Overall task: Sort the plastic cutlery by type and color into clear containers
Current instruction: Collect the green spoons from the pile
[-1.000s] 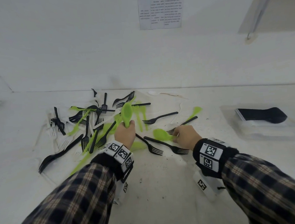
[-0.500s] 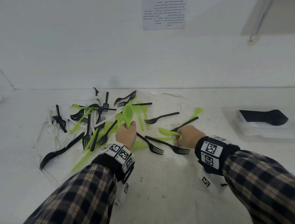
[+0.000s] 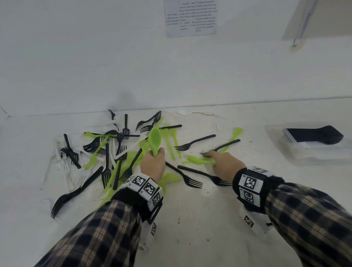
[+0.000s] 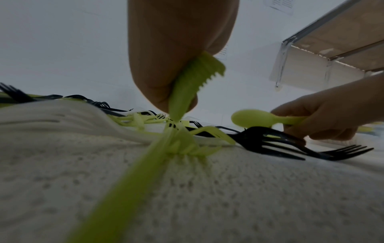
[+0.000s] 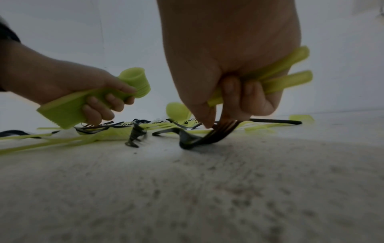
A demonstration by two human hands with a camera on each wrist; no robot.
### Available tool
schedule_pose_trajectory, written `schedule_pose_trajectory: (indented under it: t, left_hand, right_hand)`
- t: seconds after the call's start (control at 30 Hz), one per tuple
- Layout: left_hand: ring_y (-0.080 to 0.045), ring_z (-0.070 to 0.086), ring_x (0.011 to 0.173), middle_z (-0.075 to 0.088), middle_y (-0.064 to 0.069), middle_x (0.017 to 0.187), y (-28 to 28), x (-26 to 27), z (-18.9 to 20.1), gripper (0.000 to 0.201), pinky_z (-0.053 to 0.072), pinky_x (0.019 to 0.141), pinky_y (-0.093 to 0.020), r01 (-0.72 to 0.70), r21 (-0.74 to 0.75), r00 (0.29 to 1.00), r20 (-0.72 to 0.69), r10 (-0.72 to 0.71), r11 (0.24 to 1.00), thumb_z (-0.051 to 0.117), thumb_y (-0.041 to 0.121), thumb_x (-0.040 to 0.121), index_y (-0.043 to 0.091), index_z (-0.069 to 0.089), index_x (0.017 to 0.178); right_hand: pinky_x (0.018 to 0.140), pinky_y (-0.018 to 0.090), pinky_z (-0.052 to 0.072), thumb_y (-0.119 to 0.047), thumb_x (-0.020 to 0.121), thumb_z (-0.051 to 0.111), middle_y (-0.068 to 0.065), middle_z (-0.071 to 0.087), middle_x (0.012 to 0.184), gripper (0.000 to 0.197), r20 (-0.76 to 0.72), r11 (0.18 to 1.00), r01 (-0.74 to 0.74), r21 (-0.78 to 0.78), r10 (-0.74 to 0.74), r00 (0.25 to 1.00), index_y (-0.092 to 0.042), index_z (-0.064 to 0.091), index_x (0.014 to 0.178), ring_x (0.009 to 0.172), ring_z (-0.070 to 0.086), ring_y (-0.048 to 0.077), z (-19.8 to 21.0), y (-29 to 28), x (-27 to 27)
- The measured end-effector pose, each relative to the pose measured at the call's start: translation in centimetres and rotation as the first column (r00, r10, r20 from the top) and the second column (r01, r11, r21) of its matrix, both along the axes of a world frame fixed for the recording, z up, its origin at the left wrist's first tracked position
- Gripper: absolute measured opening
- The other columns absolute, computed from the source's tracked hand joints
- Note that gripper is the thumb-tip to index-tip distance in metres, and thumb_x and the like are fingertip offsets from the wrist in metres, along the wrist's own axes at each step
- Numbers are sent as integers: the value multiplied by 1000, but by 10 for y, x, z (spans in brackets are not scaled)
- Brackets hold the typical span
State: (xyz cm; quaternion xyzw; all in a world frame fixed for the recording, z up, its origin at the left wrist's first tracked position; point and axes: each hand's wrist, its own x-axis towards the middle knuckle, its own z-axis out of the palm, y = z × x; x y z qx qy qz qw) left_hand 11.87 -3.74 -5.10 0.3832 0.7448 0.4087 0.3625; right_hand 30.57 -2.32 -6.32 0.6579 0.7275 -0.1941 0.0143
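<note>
A pile of black, green and white plastic cutlery point(image 3: 109, 159) lies on the white table point(image 3: 199, 226). My left hand point(image 3: 153, 164) grips a nested stack of green spoons point(image 3: 155, 140) upright by the handles; the right wrist view shows this stack point(image 5: 133, 82) in curled fingers. My right hand point(image 3: 226, 164) holds a few green spoons point(image 3: 196, 160) lying flat, their handles point(image 5: 286, 78) sticking out of the fist. Its index finger reaches down onto the tines of a black fork point(image 5: 207, 136). In the left wrist view that hand point(image 4: 332, 115) carries a green spoon point(image 4: 253, 118).
A clear container point(image 3: 320, 155) at the right holds a stack of black cutlery point(image 3: 314, 136). Two black forks point(image 3: 195, 176) lie between my hands. Loose green forks lie under my left hand point(image 4: 178, 57). A white wall with a printed sheet point(image 3: 192, 12) stands behind.
My right hand has turned its green spoons down flat and stretched its index finger forward onto a black fork. The left hand has kept its spoon stack upright in place.
</note>
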Motion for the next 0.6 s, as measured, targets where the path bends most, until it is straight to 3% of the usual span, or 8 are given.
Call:
schedule_pose_trajectory:
  t: [0.07,0.2,0.33,0.47,0.53,0.6]
  left_hand:
    - [-28,53,87,49,1,78,2,-4,0,24,48,93,-45,11,-5,1000,-4,-11,1000,44,37,96,15,52,94]
    - [-34,58,99,52,-3,83,5,-10,-3,27,47,94,-45,18,-34,1000,-8,-18,999,43,39,95,14,54,96]
    - [-28,52,79,48,-2,73,8,-14,-5,29,49,90,-45,28,-32,1000,-1,-28,999,44,37,96,19,47,74]
    - [-26,50,78,47,-1,73,13,-16,-5,28,48,86,-42,37,-43,999,19,-36,998,44,39,95,22,45,73]
    - [-24,50,77,48,-1,76,14,-15,-2,30,49,82,-39,50,-40,998,39,-48,998,46,43,95,26,40,71]
    - [-21,48,70,46,0,74,14,-16,0,36,49,71,-35,72,-28,995,65,-70,997,47,50,93,29,32,68]
  right_hand:
    - [91,36,45,-10,93,36,10,50,129,51,28,999,-28,-22,28,999,-29,36,140,116,53,28,0,-1,-6]
    - [88,37,47,-14,93,43,11,49,125,38,126,996,-81,45,75,989,-17,47,130,112,54,30,-2,-3,-18]
    - [89,38,45,-11,93,44,10,49,127,38,204,990,-115,80,96,974,-15,46,131,115,52,30,2,-4,-24]
    - [90,37,45,-11,91,45,8,48,130,42,206,992,-112,58,98,974,-18,44,133,115,53,28,5,-4,-26]
    - [88,36,46,-20,93,45,7,50,128,39,151,992,-91,85,78,985,-20,45,131,113,54,27,7,-5,-28]
    - [83,34,46,-37,93,45,6,55,123,40,68,989,-42,144,32,997,-20,45,129,109,56,26,11,-5,-28]
